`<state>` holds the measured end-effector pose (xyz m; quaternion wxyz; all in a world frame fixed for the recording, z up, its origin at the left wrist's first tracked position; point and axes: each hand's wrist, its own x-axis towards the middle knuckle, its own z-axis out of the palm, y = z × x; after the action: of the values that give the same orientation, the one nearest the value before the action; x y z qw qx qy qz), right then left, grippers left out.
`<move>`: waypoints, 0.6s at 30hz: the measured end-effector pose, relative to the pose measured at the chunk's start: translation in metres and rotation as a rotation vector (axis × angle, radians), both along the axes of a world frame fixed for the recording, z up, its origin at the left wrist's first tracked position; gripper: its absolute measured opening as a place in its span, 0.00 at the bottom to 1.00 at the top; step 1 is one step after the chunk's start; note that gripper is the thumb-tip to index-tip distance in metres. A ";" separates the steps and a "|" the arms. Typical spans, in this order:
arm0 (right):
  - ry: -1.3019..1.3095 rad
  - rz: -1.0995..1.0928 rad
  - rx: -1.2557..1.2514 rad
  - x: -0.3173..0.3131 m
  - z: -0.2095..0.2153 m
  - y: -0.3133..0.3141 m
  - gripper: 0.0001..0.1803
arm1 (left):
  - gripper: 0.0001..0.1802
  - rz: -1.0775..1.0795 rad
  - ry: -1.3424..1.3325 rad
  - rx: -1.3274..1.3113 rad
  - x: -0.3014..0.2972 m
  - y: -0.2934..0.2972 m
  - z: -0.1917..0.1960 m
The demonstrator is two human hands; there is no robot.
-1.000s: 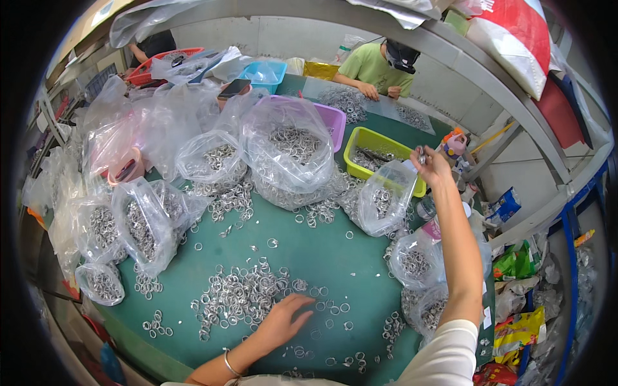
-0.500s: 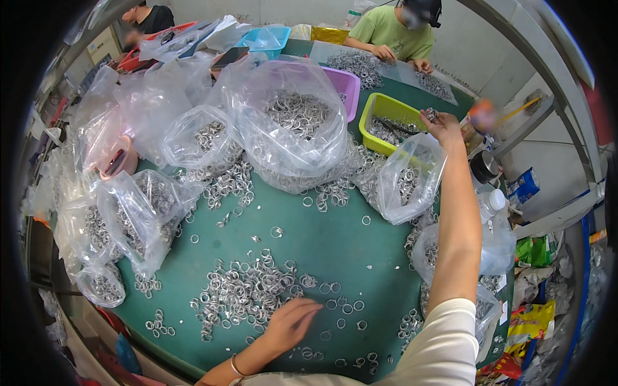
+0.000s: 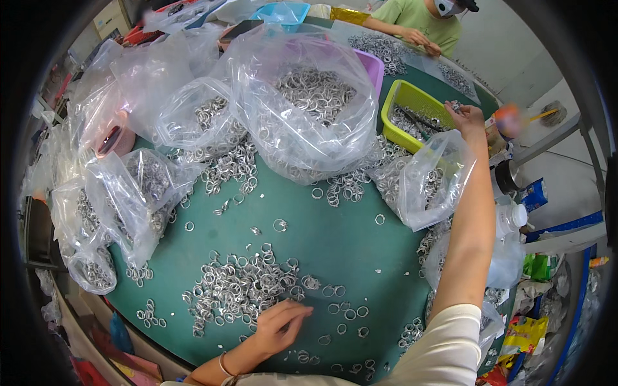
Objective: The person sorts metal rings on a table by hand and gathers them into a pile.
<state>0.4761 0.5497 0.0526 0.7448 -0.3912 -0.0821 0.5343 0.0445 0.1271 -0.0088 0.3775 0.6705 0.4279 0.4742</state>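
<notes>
Stretched out to the far right, my right hand (image 3: pixel 467 119) is closed around several silver rings (image 3: pixel 456 105), its palm turned up. It is beside the right end of a yellow-green basket (image 3: pixel 398 134) containing more rings and a dark-handled tool (image 3: pixel 415 119). My left hand (image 3: pixel 281 326) rests low over the green table (image 3: pixel 309 248) with fingers curled; whatever they may hold is hidden. It borders a heap of silver rings (image 3: pixel 241 283). Loose rings (image 3: pixel 349 314) lie scattered to its right. Below my right wrist stands an open clear bag of rings (image 3: pixel 428 186).
Large clear bags of rings (image 3: pixel 309 122) crowd the far and left sides. A purple basket (image 3: pixel 373 67) and a blue basket (image 3: pixel 283 14) stand behind. Across the table a person in green (image 3: pixel 425 29) handles rings. A plastic bottle (image 3: pixel 512 219) stands near my right arm.
The view has shifted, so the far side sits higher in the picture. My left fingers have curled in more. My right hand stays by the yellow-green basket with the rings.
</notes>
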 end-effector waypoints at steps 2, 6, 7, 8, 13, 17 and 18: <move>-1.011 0.237 -0.080 -0.004 -0.001 -0.008 0.12 | 0.14 0.010 0.001 0.006 0.000 0.000 0.000; -0.913 0.193 0.004 -0.005 0.007 0.015 0.14 | 0.14 -0.001 0.000 -0.011 -0.001 0.000 0.001; -0.716 0.126 0.042 0.004 0.012 0.030 0.14 | 0.14 -0.016 0.007 -0.017 -0.001 0.002 0.001; -0.516 0.071 0.080 0.007 0.015 0.044 0.14 | 0.14 -0.020 0.015 -0.025 -0.002 0.002 0.003; -0.353 0.062 0.023 0.009 -0.004 0.064 0.19 | 0.15 -0.014 0.007 -0.049 -0.002 0.001 0.002; -0.445 0.008 0.108 -0.008 -0.007 0.050 0.23 | 0.15 -0.012 -0.006 -0.036 -0.002 0.000 0.003; -0.503 0.028 0.138 0.014 -0.008 0.048 0.23 | 0.15 -0.031 -0.021 -0.026 -0.001 0.001 0.002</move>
<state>0.4906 0.5979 0.0443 0.7185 -0.4588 -0.3064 0.4235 0.0431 0.1282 -0.0066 0.3978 0.6672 0.4195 0.4697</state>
